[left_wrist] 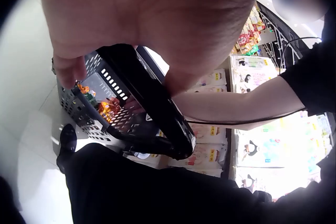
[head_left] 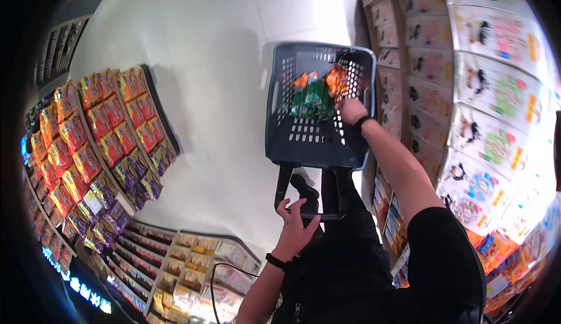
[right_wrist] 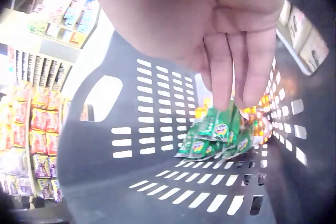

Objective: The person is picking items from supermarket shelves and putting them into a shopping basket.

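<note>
A dark grey shopping basket [head_left: 321,155] with slotted walls holds green packets [head_left: 311,99] and orange packets [head_left: 337,81]. Its black handle [left_wrist: 157,103] passes beneath the palm of my left hand [head_left: 297,230], whose fingers and thumb curl round it. My right hand [head_left: 352,111] is inside the basket, by the right wall. In the right wrist view, the fingers of my right hand [right_wrist: 231,50] reach down fairly straight, tips at the top of the green packets [right_wrist: 215,129]. The thumb's contact with them is hidden.
At the right, close beside the basket, stand shelves of pale printed packs [head_left: 497,84]. Racks of red, yellow and purple snack bags [head_left: 73,134] stand at the left. Pale floor [head_left: 216,90] lies between. A black shoe [head_left: 305,188] is below the basket.
</note>
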The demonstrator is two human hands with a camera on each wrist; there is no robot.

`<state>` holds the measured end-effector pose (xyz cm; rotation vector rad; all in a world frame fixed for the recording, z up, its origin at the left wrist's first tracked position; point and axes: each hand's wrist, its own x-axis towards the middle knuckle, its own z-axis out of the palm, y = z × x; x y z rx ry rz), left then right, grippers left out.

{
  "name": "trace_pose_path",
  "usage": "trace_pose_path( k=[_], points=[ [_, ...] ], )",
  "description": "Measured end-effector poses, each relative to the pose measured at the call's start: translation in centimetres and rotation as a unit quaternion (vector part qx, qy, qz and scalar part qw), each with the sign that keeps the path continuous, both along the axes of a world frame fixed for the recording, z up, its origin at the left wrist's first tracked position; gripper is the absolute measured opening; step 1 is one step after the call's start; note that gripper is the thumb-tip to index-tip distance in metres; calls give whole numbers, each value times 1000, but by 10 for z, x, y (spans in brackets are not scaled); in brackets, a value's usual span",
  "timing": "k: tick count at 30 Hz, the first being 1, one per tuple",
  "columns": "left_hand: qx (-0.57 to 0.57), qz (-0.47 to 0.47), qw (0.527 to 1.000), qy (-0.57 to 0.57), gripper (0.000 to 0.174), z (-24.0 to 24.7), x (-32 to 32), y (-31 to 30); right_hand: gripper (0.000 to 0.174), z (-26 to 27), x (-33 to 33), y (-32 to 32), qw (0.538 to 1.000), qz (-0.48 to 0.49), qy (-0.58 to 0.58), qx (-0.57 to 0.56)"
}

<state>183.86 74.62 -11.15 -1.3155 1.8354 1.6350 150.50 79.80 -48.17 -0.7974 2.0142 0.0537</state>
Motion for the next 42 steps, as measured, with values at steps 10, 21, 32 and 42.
trace_pose_path(
  k=[10, 21, 32, 42],
  points=[
    [-80, -49, 984, 154, 44, -47, 47, 27, 26, 305, 83, 125, 970, -138, 29, -199],
    [-132, -182, 965, 137, 59, -81, 56, 18, 21, 411, 331, 415, 918, -370, 139, -38],
    [-198, -213, 954, 70, 71, -56, 53, 23, 27, 359, 399, 534, 916, -383, 119, -4],
    [-367, -131, 912, 126, 85, -64, 63, 90, 23, 359, 334, 627, 852, -468, 33, -234]
  ],
)
